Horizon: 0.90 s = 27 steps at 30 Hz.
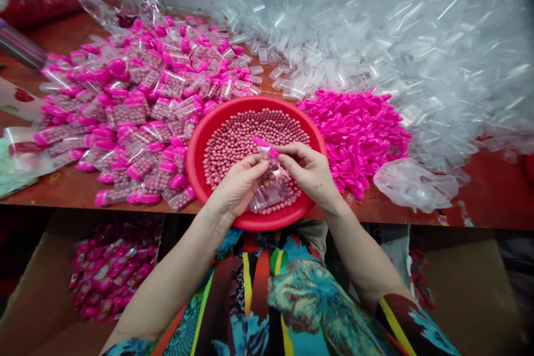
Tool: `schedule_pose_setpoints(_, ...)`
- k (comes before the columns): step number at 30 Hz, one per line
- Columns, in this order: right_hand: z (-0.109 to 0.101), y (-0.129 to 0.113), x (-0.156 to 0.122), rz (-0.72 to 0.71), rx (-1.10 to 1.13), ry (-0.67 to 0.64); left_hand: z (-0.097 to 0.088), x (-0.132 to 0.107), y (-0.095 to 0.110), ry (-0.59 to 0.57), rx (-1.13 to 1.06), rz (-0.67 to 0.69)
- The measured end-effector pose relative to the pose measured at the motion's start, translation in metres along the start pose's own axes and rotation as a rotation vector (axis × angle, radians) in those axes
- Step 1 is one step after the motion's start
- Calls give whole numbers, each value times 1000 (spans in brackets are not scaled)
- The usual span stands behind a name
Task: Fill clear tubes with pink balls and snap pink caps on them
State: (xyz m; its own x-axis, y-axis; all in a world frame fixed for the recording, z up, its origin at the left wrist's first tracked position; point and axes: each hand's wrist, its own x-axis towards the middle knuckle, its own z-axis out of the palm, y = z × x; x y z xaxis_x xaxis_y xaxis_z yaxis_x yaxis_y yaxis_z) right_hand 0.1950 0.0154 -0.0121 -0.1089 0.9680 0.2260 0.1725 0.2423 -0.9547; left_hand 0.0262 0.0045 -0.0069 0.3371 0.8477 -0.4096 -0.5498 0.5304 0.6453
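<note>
Both my hands are over a red basin (194,161) of small pink beads (242,128). My right hand (311,173) pinches a bright pink cap (267,147) between thumb and fingers. Close beside it, my left hand (238,184) has its fingers closed around a small clear plastic container (267,194), partly covered by the fingers. Some beads show at the left fingertips. The cap lies just above the container; whether they touch I cannot make out.
Left of the basin is a heap of pink-capped containers filled with beads (142,111). Loose pink caps (359,139) are piled to its right, with a large mound of clear containers (375,50) behind. A crumpled plastic bag (417,183) lies near the table edge. Below stands a box of pink items (108,272).
</note>
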Motion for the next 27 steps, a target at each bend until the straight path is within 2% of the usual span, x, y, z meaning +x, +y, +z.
schedule_pose_setpoints(3,8,-5,-3,18,27,21,-2,0,-2,-4,21,9)
schedule_pose_setpoints(8,10,-5,-4,-26,-28,42,-2,-1,-3,2,45,33)
schedule_pose_setpoints(12,11,-3,-6,22,14,57,1,0,-8,32,116,119)
schedule_pose_setpoints(16,16,-2,-11,-124,-124,74,2,-1,-13,82,191,228)
schedule_pose_setpoints(22,17,-6,-19,-320,-278,31,0,-3,-13,54,149,234)
schedule_pose_setpoints(25,12,-6,-17,-266,-226,-19,1,-5,-10,59,138,230)
schedule_pose_setpoints(27,9,-5,-9,-120,-100,-11,3,-6,-7,28,151,190)
